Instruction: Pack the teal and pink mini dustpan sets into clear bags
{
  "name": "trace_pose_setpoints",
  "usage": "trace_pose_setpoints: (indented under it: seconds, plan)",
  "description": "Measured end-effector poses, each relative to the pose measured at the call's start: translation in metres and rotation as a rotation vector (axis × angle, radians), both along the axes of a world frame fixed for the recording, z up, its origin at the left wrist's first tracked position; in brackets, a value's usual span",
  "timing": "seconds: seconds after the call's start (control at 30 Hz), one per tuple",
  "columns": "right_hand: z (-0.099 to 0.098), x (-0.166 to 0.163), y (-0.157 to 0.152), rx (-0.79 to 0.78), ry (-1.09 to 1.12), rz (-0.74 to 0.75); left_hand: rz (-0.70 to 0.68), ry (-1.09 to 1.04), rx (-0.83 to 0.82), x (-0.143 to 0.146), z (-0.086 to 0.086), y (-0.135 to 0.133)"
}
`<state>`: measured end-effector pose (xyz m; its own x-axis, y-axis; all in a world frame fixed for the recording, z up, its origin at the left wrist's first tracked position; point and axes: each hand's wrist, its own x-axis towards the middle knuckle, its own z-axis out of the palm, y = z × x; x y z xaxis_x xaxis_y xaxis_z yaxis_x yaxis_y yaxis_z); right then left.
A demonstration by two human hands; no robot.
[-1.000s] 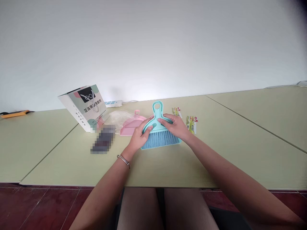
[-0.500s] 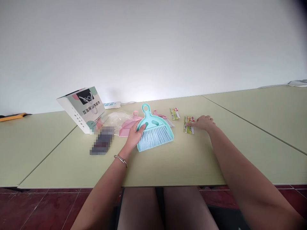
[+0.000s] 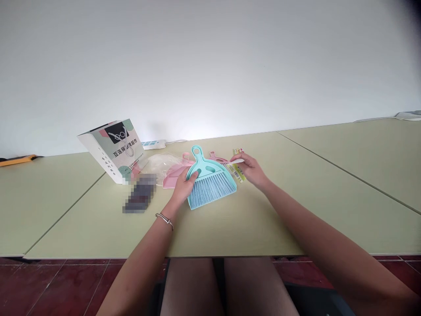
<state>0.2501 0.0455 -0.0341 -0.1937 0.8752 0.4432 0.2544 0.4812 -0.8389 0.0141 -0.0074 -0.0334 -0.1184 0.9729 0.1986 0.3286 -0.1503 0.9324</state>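
Note:
A teal hand brush (image 3: 210,180) with blue bristles lies on the pale green table (image 3: 296,206). My left hand (image 3: 184,186) rests on its left shoulder with the fingers curled over the edge. My right hand (image 3: 250,169) pinches a small yellow-green paper label (image 3: 239,172) just right of the brush. Another label (image 3: 237,152) lies behind it. A pink dustpan (image 3: 177,174) sits left of the brush, and a pink brush (image 3: 219,159) shows behind it.
A printed white paper bag (image 3: 115,149) stands at the back left beside a crumpled clear plastic bag (image 3: 160,162). A blurred dark object (image 3: 140,197) lies in front of the paper bag. A power strip (image 3: 154,143) is by the wall.
My right hand left the brush, reached right to the label, picked it up and brought it back beside the brush. The brush shifted slightly left under my left hand.

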Motion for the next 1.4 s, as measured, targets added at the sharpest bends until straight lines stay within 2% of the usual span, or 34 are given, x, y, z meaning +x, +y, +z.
trace_pose_setpoints:
  seconds: [0.1,0.2,0.33,0.53,0.87,1.17,1.33,1.4]
  plan:
    - [0.0,-0.03,-0.024,0.116,-0.08,0.099,0.0,-0.009,0.001,0.002,0.001,-0.001]
    - [-0.006,-0.046,-0.039,0.224,-0.301,0.146,-0.018,-0.022,0.007,0.003,0.001,-0.001]
    - [-0.015,-0.053,-0.041,0.428,-0.538,0.134,-0.056,-0.027,0.054,0.005,-0.001,-0.001]
    - [-0.013,-0.054,-0.04,0.564,-0.727,0.105,-0.093,-0.022,0.097,0.009,0.003,-0.005]
    - [-0.021,-0.062,-0.043,0.54,-0.629,-0.013,-0.144,-0.04,0.118,0.014,0.005,-0.008]
    - [-0.022,-0.057,-0.036,0.544,-0.577,-0.178,-0.413,-0.112,0.006,0.009,0.005,-0.01]
    - [-0.015,-0.047,-0.03,0.491,-0.481,-0.158,-0.341,-0.147,-0.055,0.002,0.001,-0.004]
    - [-0.01,-0.038,-0.026,0.428,-0.316,-0.276,-0.291,-0.241,-0.077,0.0,0.002,-0.003]
